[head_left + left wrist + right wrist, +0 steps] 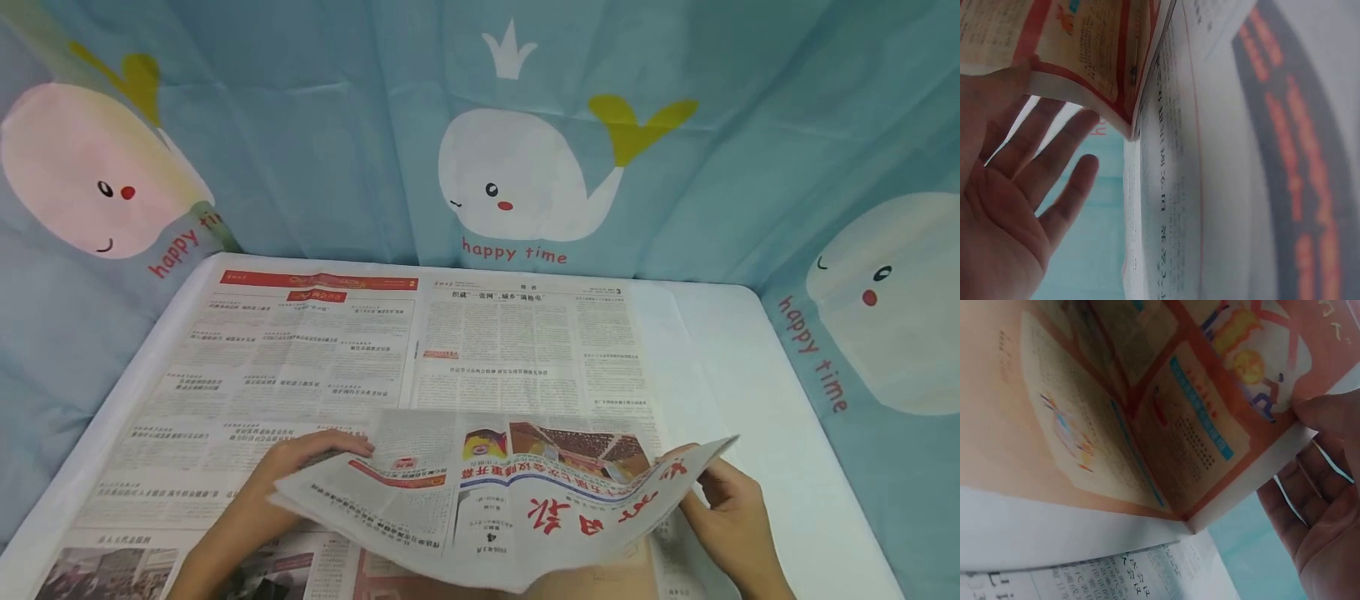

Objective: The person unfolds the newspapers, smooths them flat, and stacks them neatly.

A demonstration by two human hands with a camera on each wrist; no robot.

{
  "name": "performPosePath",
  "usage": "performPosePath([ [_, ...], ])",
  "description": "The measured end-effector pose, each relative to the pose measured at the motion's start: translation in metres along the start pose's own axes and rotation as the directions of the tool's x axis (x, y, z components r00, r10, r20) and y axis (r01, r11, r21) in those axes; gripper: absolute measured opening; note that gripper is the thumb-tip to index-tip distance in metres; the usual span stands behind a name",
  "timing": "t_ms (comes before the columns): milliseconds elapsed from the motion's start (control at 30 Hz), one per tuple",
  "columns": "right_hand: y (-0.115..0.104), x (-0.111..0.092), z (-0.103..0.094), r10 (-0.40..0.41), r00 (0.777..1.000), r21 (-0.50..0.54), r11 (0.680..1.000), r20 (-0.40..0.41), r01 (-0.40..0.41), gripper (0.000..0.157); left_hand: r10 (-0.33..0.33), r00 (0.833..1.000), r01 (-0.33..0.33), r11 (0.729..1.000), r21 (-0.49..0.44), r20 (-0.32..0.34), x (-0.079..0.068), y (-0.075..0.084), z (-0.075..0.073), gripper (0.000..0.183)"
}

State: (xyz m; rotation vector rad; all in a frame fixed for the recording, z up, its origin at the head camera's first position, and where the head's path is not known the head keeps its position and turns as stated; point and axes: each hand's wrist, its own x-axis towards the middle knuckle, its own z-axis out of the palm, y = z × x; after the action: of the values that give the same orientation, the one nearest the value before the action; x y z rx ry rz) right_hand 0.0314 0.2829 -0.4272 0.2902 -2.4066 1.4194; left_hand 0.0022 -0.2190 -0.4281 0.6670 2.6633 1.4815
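Note:
A newspaper sheet (pixel 480 500) with red headline characters and colour photos is held up at both sides, sagging and curved in the middle. My left hand (pixel 296 458) grips its left edge. In the left wrist view, the thumb of that left hand (pixel 1010 181) lies on the paper's red-bordered underside (pixel 1079 56), the other fingers spread behind. At the right edge, my right hand (pixel 731 508) pinches the sheet near its raised corner. The right wrist view shows the right hand (pixel 1329 512) with its thumb on the orange printed side (pixel 1210 437), which has a fold.
Under the held sheet, another opened newspaper (pixel 510 342) lies flat over much of the white table (pixel 735 358). White table surface shows to its right. A blue curtain (pixel 315 150) with whale prints surrounds the back and sides.

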Motion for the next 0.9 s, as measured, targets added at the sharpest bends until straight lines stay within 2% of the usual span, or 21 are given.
performPosePath([
  [100,-0.004,0.001,0.0,0.049,0.998,0.017,0.999,-0.041,-0.049,0.025,-0.039,0.997,0.046,0.994,0.101,-0.073,0.001,0.008,0.001,0.032],
  [233,-0.011,0.006,-0.001,0.129,0.989,0.038,0.991,-0.067,-0.126,0.022,-0.008,0.986,0.045,0.974,0.22,-0.165,0.002,0.012,0.0,0.034],
  [367,-0.016,0.015,-0.004,0.146,0.988,0.033,0.989,-0.052,-0.144,0.021,-0.008,0.982,0.05,0.974,0.22,-0.187,0.006,0.014,-0.002,0.031],
  [633,-0.02,0.038,-0.008,0.151,0.988,-0.07,0.986,-0.016,-0.152,0.012,0.007,0.981,0.031,0.981,0.191,-0.196,0.023,0.013,-0.009,0.033],
  [900,-0.021,0.057,-0.011,0.164,0.986,-0.146,0.976,0.014,-0.16,0.014,-0.063,0.974,0.113,0.967,0.228,-0.217,0.032,0.011,-0.012,0.014],
])
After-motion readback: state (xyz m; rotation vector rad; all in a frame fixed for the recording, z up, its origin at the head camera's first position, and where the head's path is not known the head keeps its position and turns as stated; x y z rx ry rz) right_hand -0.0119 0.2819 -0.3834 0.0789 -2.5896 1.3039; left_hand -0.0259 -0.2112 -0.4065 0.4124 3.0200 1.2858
